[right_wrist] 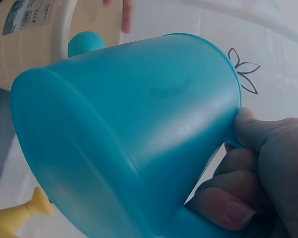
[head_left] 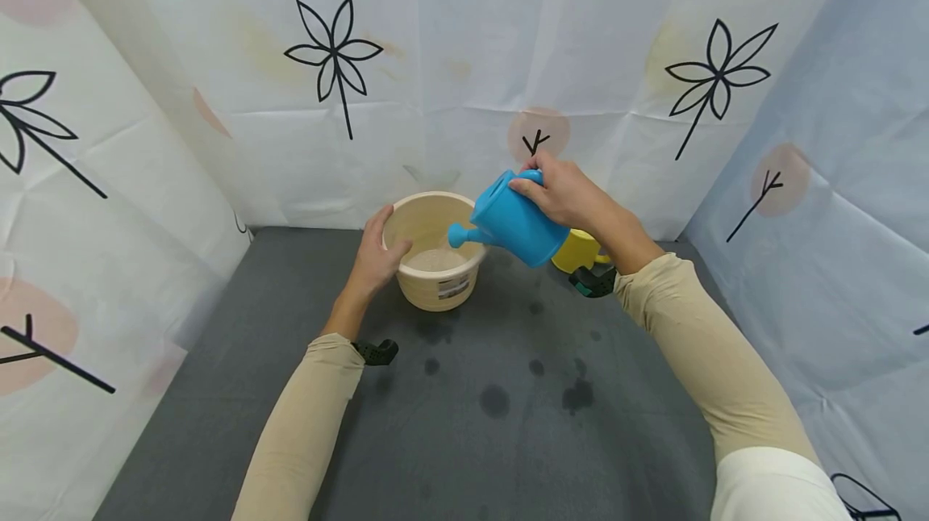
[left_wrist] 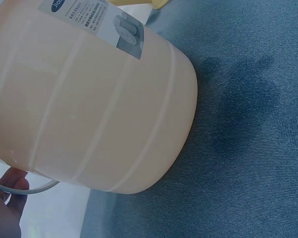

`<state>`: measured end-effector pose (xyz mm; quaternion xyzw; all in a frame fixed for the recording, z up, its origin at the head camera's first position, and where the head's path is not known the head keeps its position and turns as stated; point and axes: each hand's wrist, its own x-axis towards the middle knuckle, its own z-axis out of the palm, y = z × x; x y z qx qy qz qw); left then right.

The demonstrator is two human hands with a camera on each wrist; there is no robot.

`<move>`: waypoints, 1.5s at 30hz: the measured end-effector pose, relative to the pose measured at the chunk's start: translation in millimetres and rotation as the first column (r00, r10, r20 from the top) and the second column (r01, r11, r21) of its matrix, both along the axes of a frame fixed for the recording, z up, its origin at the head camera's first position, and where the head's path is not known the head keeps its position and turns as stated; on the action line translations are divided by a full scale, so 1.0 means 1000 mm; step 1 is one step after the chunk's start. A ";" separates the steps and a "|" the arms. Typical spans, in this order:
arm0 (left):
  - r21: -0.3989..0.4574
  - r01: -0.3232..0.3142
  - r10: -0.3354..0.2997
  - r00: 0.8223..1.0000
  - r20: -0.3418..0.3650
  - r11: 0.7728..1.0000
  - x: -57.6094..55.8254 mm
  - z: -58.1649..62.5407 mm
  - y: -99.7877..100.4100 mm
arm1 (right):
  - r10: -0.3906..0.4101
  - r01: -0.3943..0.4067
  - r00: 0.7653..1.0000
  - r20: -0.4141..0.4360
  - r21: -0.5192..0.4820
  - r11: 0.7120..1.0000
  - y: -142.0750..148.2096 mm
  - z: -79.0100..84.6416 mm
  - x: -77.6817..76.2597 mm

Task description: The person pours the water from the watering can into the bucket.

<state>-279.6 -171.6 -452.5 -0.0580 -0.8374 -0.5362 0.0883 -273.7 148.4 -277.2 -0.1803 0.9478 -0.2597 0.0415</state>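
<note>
A cream plastic bucket (head_left: 428,289) with a label on its side stands on the dark grey surface, close to the back curtain. My left hand (head_left: 378,251) grips its left rim, thumb over the inner side. My right hand (head_left: 568,192) holds a blue watering can (head_left: 524,222) by its handle, tilted so the round spout head is over the bucket's right rim. In the right wrist view, fingers (right_wrist: 228,191) curl round that handle and the thumb presses near the can's top edge. Whether water flows from the spout, I cannot tell.
A yellow watering can (head_left: 576,251) stands behind and below my right forearm, partly hidden. Dark wet spots (head_left: 495,401) mark the grey surface (head_left: 464,464). White curtains with leaf drawings (head_left: 450,61) close off the back and both sides.
</note>
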 end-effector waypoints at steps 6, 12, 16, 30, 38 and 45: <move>-0.004 0.002 -0.002 1.000 0.007 1.000 0.000 0.000 0.000 | -0.004 0.004 1.000 0.000 0.007 1.000 -0.002 0.001 0.001; 0.002 0.008 -0.008 1.000 0.009 1.000 0.001 0.001 0.000 | -0.004 0.004 1.000 0.002 0.014 1.000 -0.003 0.001 0.001; 0.001 0.009 -0.009 1.000 0.004 1.000 0.001 0.000 0.001 | -0.002 0.002 1.000 0.009 0.022 1.000 -0.003 0.002 0.001; -0.014 -0.004 0.004 1.000 -0.009 1.000 0.000 0.001 0.000 | 0.000 -0.001 1.000 0.016 0.021 1.000 -0.002 0.003 0.000; -0.007 -0.009 0.009 1.000 -0.009 1.000 0.003 -0.002 -0.003 | 0.011 -0.011 1.000 0.019 0.026 1.000 -0.006 0.003 0.001; 0.012 -0.010 0.010 1.000 -0.023 1.000 0.001 0.000 -0.001 | 0.020 -0.021 0.999 0.026 0.035 0.999 -0.008 0.006 0.002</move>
